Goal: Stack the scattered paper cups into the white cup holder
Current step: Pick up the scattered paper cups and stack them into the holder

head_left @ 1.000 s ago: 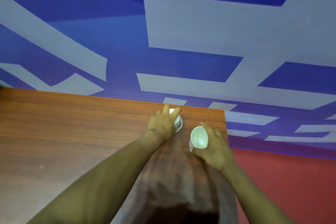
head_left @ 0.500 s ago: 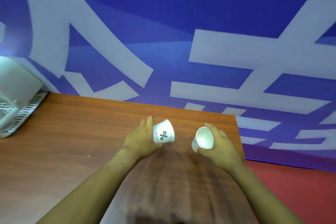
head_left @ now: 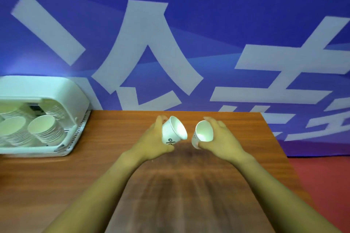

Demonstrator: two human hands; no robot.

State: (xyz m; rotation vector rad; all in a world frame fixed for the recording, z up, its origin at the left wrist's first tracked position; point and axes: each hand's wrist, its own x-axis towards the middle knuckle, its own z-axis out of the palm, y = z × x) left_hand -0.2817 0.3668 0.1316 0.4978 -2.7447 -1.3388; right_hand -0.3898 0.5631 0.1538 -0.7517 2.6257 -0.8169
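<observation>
Since the earlier frame your left hand (head_left: 151,143) has tipped its white paper cup (head_left: 173,133) mouth-up; your right hand (head_left: 220,141) grips another white paper cup (head_left: 202,134). The white plastic cup holder (head_left: 62,91) sits at the frame's left; squeezing could crumple the rims when nesting.

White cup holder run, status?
Left hand grips one white paper cup; right hand another. White plastic cup holder far left, path unobstructed.

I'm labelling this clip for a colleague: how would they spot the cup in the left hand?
Start at the wooden table; two hands meet near its far edge. The left hand grips a white paper cup tilted mouth-right. Unlike the right hand's cup, it shows a black percent mark.
</observation>
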